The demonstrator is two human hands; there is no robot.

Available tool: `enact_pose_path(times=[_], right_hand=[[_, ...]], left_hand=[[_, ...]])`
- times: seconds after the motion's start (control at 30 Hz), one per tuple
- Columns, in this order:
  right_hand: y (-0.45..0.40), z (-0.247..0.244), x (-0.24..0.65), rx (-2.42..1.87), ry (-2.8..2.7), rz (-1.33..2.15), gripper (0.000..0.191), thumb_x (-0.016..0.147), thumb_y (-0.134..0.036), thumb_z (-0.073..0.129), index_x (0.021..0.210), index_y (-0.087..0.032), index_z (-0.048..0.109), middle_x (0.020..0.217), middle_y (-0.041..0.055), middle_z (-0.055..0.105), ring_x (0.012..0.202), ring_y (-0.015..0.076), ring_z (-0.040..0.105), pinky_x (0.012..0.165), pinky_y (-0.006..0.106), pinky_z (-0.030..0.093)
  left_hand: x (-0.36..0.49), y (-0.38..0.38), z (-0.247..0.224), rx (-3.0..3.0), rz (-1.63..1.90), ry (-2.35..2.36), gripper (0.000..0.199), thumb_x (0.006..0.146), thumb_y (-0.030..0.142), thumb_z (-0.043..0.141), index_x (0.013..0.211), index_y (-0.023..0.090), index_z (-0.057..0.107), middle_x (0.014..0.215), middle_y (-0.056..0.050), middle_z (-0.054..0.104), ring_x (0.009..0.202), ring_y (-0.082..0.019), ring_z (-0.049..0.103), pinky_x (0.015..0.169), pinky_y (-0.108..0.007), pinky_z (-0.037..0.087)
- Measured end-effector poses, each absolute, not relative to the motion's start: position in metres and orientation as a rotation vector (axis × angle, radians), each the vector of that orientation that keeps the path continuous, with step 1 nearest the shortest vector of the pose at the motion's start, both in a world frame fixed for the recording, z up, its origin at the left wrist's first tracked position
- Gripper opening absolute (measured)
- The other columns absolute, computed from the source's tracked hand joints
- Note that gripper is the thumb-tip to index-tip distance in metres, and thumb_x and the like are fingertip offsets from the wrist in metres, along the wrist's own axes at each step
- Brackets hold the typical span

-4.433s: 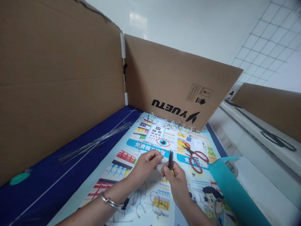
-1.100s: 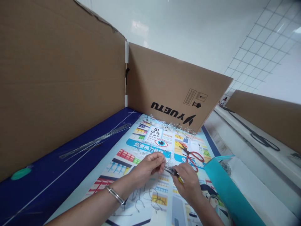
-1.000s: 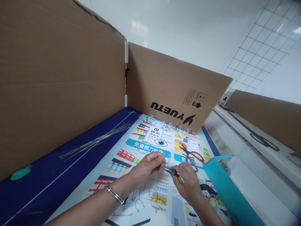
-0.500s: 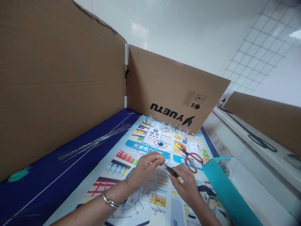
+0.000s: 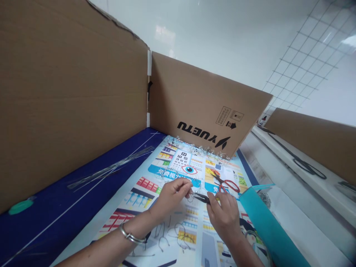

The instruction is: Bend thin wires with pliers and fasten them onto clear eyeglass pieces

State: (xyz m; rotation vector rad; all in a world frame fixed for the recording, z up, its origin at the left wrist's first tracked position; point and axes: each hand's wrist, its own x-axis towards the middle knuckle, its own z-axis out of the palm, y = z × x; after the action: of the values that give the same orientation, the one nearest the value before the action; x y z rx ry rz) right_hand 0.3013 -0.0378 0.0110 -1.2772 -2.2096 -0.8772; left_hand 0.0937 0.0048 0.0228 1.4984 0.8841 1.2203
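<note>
Head view: two bare hands are raised over the middle of a printed mat, which is spread on a blue desk. The left hand, with a silver bracelet at its wrist, pinches a thin bent wire between thumb and fingers. The right hand is wrapped around the handles of a pair of pliers, whose dark nose points at the left fingertips (too fine a spot to tell whether the jaws bite the wire).

Red-handled scissors lie spread apart just beyond the right hand, toward the mat's right edge. Several curved wires rest between the forearms, toward the mat's near edge. Small wire pieces line its far edge, at the foot of a cardboard panel with upside-down YUETU lettering. Straight wires lie bundled on the desk, left of the mat's left edge. Beside its right edge stands a teal-sided box, a grey tangle inside.
</note>
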Motion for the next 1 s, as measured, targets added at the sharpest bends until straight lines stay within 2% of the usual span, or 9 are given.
enact_pose_path(times=[0.27,0.57,1.0], right_hand=[[-0.036,0.009,0.300,-1.278,-2.211,-0.801,0.027,0.080,-0.020,0.052,0.106,-0.020,0.058,0.080,0.0074,0.053,0.080,0.0210,0.051,0.072,0.038,0.041],[-0.036,0.006,0.299,-1.270,-2.255,-0.747,0.028,0.080,-0.019,0.053,0.107,-0.019,0.056,0.079,0.0072,0.053,0.078,0.0204,0.050,0.071,0.038,0.040],[-0.036,0.004,0.300,-1.184,-2.305,-0.725,0.026,0.080,-0.017,0.052,0.106,-0.018,0.056,0.076,0.0054,0.053,0.073,0.0185,0.048,0.066,0.035,0.038]], left_hand=[[0.097,0.006,0.019,1.370,1.145,0.819,0.025,0.082,0.034,0.048,0.069,0.017,0.059,0.062,0.000,0.059,0.058,-0.013,0.052,0.059,-0.023,0.041],[0.098,0.006,0.016,1.338,1.090,0.770,0.023,0.082,0.031,0.047,0.069,0.016,0.059,0.061,0.000,0.057,0.056,-0.011,0.049,0.056,-0.022,0.038],[0.101,0.008,0.006,1.098,0.960,0.648,0.026,0.075,0.040,0.057,0.068,0.015,0.054,0.059,0.002,0.051,0.049,-0.008,0.044,0.050,-0.019,0.032]])
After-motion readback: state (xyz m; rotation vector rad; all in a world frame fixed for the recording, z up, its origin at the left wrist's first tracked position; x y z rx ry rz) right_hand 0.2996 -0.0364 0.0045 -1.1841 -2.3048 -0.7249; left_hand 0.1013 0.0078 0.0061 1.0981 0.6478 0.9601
